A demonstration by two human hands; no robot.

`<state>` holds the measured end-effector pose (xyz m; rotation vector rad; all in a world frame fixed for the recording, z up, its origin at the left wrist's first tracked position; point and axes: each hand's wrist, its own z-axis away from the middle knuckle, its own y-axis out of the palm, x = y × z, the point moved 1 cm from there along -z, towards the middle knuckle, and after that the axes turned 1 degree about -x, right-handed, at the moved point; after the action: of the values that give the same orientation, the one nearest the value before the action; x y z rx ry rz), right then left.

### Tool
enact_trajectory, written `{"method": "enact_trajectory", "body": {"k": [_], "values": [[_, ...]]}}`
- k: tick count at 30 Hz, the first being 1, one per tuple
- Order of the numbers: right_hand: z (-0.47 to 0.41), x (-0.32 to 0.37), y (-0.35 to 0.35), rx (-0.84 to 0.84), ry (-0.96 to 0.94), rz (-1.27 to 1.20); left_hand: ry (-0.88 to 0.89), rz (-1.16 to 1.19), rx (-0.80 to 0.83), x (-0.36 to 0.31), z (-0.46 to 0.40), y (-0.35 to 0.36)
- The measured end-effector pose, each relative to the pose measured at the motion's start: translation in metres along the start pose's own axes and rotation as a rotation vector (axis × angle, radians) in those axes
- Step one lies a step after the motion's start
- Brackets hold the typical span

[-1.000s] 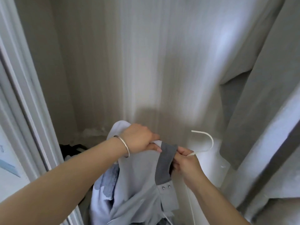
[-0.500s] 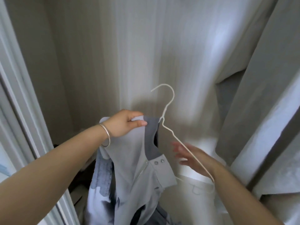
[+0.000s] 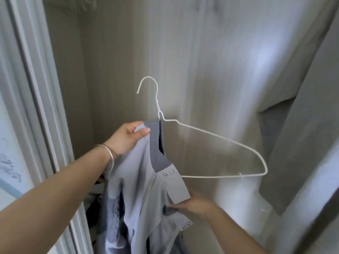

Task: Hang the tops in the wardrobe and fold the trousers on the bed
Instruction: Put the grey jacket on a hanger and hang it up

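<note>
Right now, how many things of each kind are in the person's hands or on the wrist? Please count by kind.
Wire hangers: 1, white hanger
Tops: 1, light grey jacket, gripped at the collar by the left hand; the right hand reaches under its flap, blurred
Bracelets: 1, silver bangle
Total: 3

Matt cloth jacket [image 3: 139, 182], wire hanger [image 3: 216, 138]

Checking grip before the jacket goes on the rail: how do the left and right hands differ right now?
The left hand is raised, gripping the jacket at its grey collar; the right hand is low, under the jacket's front flap. The left hand is sharp and plainly curled; the right hand is blurred, its grip unreadable. Both touch the jacket, which sits partly on the white wire hanger.
</note>
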<state>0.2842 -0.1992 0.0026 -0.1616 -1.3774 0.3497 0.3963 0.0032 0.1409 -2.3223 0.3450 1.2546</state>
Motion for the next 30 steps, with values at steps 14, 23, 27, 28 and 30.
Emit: {"method": "enact_trajectory", "body": {"k": [14, 23, 27, 28, 30], "values": [[0.013, -0.003, -0.067, -0.787, -0.227, 0.490, 0.022, -0.072, -0.399, 0.019, 0.011, -0.033], [0.055, 0.035, -0.161, -1.069, -0.114, 0.169, 0.082, -0.599, -0.092, 0.048, 0.014, -0.004], [0.070, 0.048, -0.174, -1.097, 0.048, 0.327, 0.369, -1.064, -0.104, 0.060, 0.019, 0.012], [0.073, 0.055, -0.175, -1.132, 0.052, 0.274, 0.423, -1.145, -0.105, 0.061, 0.019, 0.019], [0.082, 0.074, -0.167, -1.242, -0.027, 0.114, 0.406, -1.227, -0.148, 0.059, 0.021, 0.038]]}}
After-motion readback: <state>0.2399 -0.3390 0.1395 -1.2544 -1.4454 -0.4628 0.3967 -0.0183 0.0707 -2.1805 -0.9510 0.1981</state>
